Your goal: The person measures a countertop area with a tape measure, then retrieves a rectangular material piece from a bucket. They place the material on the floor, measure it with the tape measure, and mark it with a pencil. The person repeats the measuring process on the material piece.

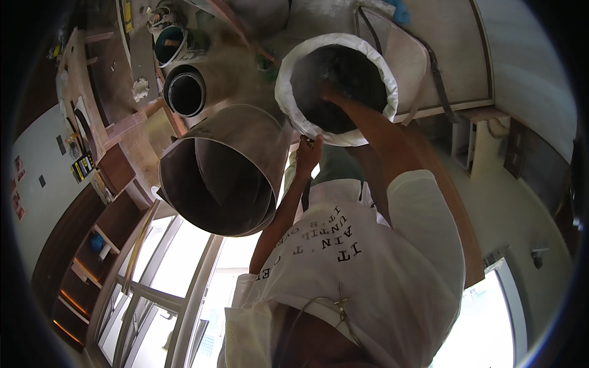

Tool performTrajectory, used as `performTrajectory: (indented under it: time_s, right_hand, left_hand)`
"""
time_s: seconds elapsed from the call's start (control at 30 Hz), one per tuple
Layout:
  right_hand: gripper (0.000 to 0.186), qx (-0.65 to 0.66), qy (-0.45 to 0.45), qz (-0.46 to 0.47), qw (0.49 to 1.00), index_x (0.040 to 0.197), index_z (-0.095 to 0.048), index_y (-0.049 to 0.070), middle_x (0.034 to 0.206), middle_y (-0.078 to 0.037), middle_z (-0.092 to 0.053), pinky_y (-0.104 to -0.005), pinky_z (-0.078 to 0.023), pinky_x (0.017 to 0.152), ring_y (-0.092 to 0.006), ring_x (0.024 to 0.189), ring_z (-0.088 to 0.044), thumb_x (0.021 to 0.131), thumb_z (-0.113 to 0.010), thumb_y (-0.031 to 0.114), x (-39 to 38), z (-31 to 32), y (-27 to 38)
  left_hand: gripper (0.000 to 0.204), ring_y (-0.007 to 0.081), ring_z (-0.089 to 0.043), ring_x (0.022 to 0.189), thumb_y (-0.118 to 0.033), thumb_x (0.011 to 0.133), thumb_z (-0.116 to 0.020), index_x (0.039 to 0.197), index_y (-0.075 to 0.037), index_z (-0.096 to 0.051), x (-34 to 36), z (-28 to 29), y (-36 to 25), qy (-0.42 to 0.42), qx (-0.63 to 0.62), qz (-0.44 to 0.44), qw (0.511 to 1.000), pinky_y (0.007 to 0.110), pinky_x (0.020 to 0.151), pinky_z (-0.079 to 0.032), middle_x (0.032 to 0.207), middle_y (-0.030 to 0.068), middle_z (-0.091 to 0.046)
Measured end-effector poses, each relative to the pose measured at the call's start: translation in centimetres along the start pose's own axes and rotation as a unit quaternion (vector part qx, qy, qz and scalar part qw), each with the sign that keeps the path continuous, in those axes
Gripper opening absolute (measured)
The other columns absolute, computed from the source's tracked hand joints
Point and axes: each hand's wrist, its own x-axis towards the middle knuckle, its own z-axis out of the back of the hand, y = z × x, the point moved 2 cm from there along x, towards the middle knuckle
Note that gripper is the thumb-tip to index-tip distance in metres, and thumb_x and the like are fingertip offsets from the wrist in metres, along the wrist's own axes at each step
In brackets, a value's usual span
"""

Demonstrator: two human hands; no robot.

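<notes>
A dark round bucket with a white bag folded round its rim (285, 92) stands in front of me, with haze inside it. My right hand (328, 92) reaches down inside it, its fingers blurred and hard to make out. My left hand (307, 150) is at the bucket's near rim, fingers curled on a small dark and yellowish thing that I cannot make out. Just left of that hand lies a large metal cylinder (239, 129), its wide open end toward me.
A smaller black-mouthed tube (184, 92) and a green bucket (170, 46) sit farther left among wooden boards (123, 129). A pale panel (442, 49) with a dark strap (438, 86) is at right. Shelves (80, 282) and bright windows (159, 257) lie at lower left.
</notes>
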Motion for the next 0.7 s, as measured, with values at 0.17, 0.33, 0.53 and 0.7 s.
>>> performTrajectory:
  time_s: [0.17, 0.33, 0.53, 0.7]
  right_hand:
    - [0.026, 0.051, -0.187, -0.145, 0.970, 0.099, -0.068, 0.006, 0.094, -0.017, -0.068, -0.0424, -0.052, 0.075, -0.0315, 0.085, -0.066, 0.093, -0.048, 0.023, 8.0, -0.4, -2.3]
    - [0.027, 0.064, -0.229, -0.203, 0.950, 0.098, -0.067, 0.005, 0.092, -0.017, -0.067, -0.0415, -0.052, 0.073, -0.0301, 0.082, -0.066, 0.094, -0.048, 0.023, 10.8, -2.1, -2.8]
    - [0.027, 0.085, -0.270, -0.217, 0.934, 0.096, -0.067, 0.005, 0.089, -0.016, -0.067, -0.0403, -0.052, 0.072, -0.0283, 0.080, -0.065, 0.095, -0.048, 0.024, 10.3, -3.3, -2.9]
    - [0.028, 0.108, -0.302, -0.219, 0.921, 0.095, -0.066, 0.005, 0.087, -0.015, -0.067, -0.0393, -0.052, 0.070, -0.0269, 0.077, -0.065, 0.096, -0.047, 0.025, 9.7, -3.7, -2.6]
  left_hand:
    - [0.074, 0.0450, -0.060, 0.106, -0.063, 0.085, -0.054, 0.119, 0.003, -0.052, -0.1, -0.7, 0.4, -0.022, 0.043, 0.138, 0.989, 0.050, 0.091, -0.045, 0.107, 0.0289, -0.063]
    - [0.061, 0.0419, -0.062, 0.097, -0.054, 0.089, -0.055, 0.110, 0.003, -0.057, 0.3, -0.8, 0.1, -0.020, 0.117, 0.090, 0.989, 0.048, 0.084, -0.047, 0.100, 0.0256, -0.065]
    - [0.065, 0.0445, -0.063, 0.095, -0.057, 0.086, -0.059, 0.101, 0.006, -0.059, -0.9, -0.1, -2.7, -0.040, 0.036, 0.153, 0.987, 0.050, 0.082, -0.048, 0.094, 0.0284, -0.066]
    - [0.060, 0.0442, -0.064, 0.092, -0.053, 0.086, -0.062, 0.096, 0.006, -0.059, -0.7, 0.7, -4.4, -0.076, -0.007, 0.108, 0.991, 0.050, 0.080, -0.048, 0.092, 0.0284, -0.066]
